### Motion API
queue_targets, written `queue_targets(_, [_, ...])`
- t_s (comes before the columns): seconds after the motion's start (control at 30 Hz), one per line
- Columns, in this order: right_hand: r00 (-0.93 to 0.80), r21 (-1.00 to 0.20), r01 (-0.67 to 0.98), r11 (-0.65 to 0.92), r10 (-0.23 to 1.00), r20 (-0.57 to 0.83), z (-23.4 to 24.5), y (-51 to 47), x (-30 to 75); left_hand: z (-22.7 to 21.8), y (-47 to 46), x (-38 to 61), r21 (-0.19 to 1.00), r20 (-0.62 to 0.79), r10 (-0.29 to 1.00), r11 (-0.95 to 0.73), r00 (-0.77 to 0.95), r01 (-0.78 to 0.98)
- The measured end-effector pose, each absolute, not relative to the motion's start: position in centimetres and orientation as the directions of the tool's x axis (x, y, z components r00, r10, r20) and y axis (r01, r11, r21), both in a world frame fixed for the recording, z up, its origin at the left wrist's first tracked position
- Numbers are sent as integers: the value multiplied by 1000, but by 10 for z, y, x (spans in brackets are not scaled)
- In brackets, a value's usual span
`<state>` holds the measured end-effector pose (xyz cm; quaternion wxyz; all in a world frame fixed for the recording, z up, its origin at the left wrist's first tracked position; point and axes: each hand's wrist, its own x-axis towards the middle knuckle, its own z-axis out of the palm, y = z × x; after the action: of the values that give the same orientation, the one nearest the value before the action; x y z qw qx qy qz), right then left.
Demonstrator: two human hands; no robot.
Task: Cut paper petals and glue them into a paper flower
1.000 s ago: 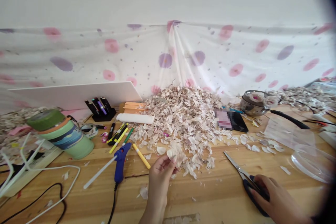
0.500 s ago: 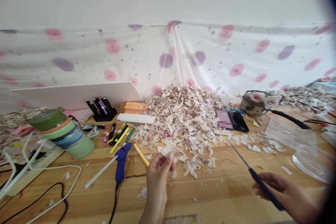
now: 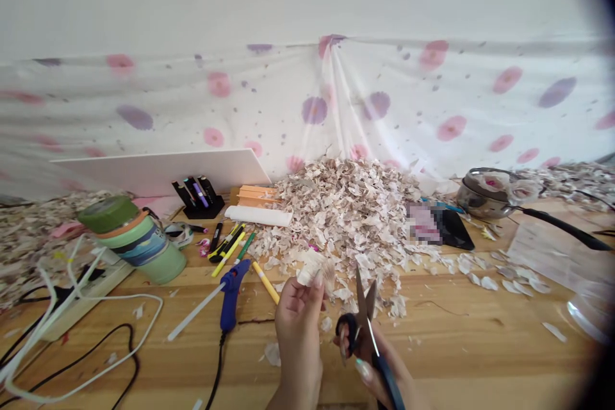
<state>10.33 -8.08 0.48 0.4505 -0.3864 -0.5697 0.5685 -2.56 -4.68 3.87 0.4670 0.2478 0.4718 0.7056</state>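
Note:
My left hand (image 3: 300, 314) pinches a pale, thin petal-like piece (image 3: 312, 269) between thumb and fingertips, at the near edge of a big heap of similar petals (image 3: 346, 205). Just to the right, my right hand (image 3: 379, 365) holds dark-handled scissors (image 3: 368, 327), fingers in the loops. The scissor blades stand slightly apart and point away from me, a short gap from the petal. Left of my left hand lie a yellow marker (image 3: 266, 282) and a blue glue gun (image 3: 234, 295) with a white glue stick in its back.
At the left stand a green tumbler (image 3: 139, 246) and a power strip (image 3: 86, 301) with looping cables. Several pens sit in a black holder (image 3: 198, 198). On the right are a dark phone (image 3: 454, 229), a small pot (image 3: 485, 195) with flowers on it, and a clear dish (image 3: 589, 320).
My right hand has swung in from the right with the scissors, bringing them beside my left hand; their blades now show apart. The left hand keeps its pinch; the view has shifted slightly.

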Motion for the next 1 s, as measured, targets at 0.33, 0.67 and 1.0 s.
queue_targets(0.33, [-385, -999, -22, -30, 923, -19, 11, -86, 97, 39, -45, -18, 939, -49, 893, -112, -448, -326])
queue_targets(0.67, [-385, -999, -28, -42, 923, -28, 15, -83, 97, 32, -45, -15, 939, -37, 912, -108, -408, -326])
queue_targets(1.0, [-303, -991, -104, -87, 951, -52, 13, -83, 89, 36, -45, -14, 941, -25, 922, -110, -387, -321])
